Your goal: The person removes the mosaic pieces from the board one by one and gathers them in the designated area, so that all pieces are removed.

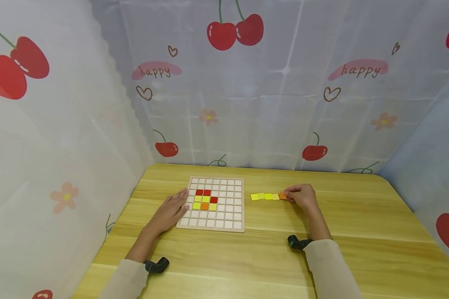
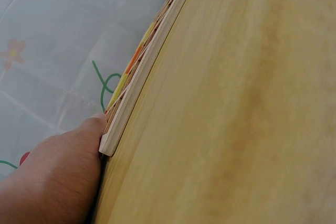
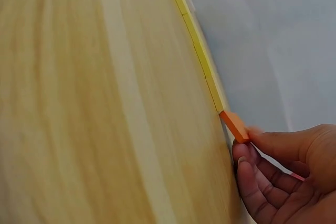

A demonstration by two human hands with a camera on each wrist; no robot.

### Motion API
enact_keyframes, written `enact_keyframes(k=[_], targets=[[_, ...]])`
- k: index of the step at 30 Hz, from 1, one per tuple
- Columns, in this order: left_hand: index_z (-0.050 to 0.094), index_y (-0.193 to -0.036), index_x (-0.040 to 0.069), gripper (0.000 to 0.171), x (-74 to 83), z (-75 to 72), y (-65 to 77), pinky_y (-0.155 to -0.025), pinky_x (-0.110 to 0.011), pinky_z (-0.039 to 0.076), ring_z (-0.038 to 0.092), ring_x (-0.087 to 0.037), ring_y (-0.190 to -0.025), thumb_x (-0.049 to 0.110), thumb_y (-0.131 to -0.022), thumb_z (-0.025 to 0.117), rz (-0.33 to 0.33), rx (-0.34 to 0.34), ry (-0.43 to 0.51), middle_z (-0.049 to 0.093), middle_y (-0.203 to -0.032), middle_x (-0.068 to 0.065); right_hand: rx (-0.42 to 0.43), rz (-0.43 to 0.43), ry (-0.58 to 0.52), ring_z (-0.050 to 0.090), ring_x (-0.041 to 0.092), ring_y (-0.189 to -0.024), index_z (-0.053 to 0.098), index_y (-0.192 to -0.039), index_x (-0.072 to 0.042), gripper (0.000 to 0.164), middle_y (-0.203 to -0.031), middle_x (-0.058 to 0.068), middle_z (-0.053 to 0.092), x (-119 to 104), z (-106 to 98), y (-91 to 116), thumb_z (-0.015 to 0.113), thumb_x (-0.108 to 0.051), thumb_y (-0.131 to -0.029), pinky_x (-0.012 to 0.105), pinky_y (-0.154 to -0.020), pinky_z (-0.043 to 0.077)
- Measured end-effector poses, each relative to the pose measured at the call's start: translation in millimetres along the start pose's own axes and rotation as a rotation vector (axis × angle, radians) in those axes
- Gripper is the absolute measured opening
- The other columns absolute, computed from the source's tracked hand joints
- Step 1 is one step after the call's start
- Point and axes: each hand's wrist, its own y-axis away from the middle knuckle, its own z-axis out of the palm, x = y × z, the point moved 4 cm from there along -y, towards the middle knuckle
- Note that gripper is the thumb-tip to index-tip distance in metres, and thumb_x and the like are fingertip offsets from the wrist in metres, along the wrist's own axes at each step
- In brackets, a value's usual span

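R hand (image 1: 302, 197): pinching orange tile (image 1: 282, 195) betw. thumb & fingertips, w/ others curled.
Orange tile: thin, smooth, tilted, at right end of yellow row (image 1: 261, 196); right of ctr, lower half of head view.
L hand (image 1: 171, 211): w/ fingers near-straight, gripping nothing, touching left edge of board (image 1: 230, 216).
Board: pale wood, ridged sq. grid, lower ctr; bearing 8 flat inset tiles (image 1: 205, 199), red/yellow/orange.
Yellow row: 4 flat sqs.
Table (image 1: 262, 261): streaky wood grain.
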Motion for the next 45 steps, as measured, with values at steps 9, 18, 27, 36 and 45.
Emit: enact_keyframes(k=[9,18,27,36,45], targets=[[0.027,-0.16,0.005,0.063,0.0,0.9,0.4,-0.123,-0.057,0.015,0.022,-0.028,-0.154,0.041,-0.11,0.041,-0.001,-0.005,0.002,0.024,-0.166,-0.009,0.0,-0.005,0.016,0.067,0.009,-0.068,0.074,-0.107,0.01,0.02,-0.094,0.016,0.074,0.7,2.7,1.2,0.071,-0.006,-0.096,0.022,-0.062,0.058],[0.028,-0.16,0.005,0.062,0.8,0.1,-0.3,-0.122,-0.058,0.016,0.023,-0.028,-0.153,0.04,-0.11,0.041,0.005,0.004,-0.002,0.024,-0.166,-0.009,0.006,-0.023,0.006,0.067,0.011,-0.07,0.073,-0.109,0.01,0.02,-0.093,0.016,0.074,-1.4,1.9,1.7,0.07,-0.006,-0.096,0.024,-0.063,0.059],[0.028,-0.16,0.004,0.062,1.4,-0.9,-0.4,-0.122,-0.058,0.017,0.023,-0.029,-0.153,0.039,-0.11,0.042,0.007,0.003,0.004,0.025,-0.166,-0.01,0.001,-0.028,0.005,0.068,0.014,-0.072,0.072,-0.108,0.011,0.019,-0.093,0.018,0.075,-2.7,2.2,2.3,0.069,-0.004,-0.096,0.024,-0.063,0.059],[0.028,-0.16,0.004,0.061,0.5,-0.7,-0.4,-0.122,-0.057,0.017,0.021,-0.027,-0.154,0.038,-0.11,0.041,-0.002,-0.003,0.016,0.024,-0.166,-0.009,0.0,-0.02,-0.003,0.069,0.018,-0.075,0.071,-0.111,0.011,0.021,-0.094,0.019,0.074,-10.5,0.8,4.7,0.067,-0.006,-0.098,0.027,-0.066,0.06],[0.027,-0.16,0.005,0.062,0.9,-0.8,0.5,-0.122,-0.057,0.017,0.022,-0.027,-0.154,0.038,-0.11,0.042,0.0,0.001,0.014,0.024,-0.166,-0.009,0.014,-0.098,0.002,0.072,0.03,-0.08,0.072,-0.11,0.011,0.023,-0.096,0.02,0.074,-32.4,1.1,10.2,0.068,-0.007,-0.098,0.036,-0.071,0.062]])
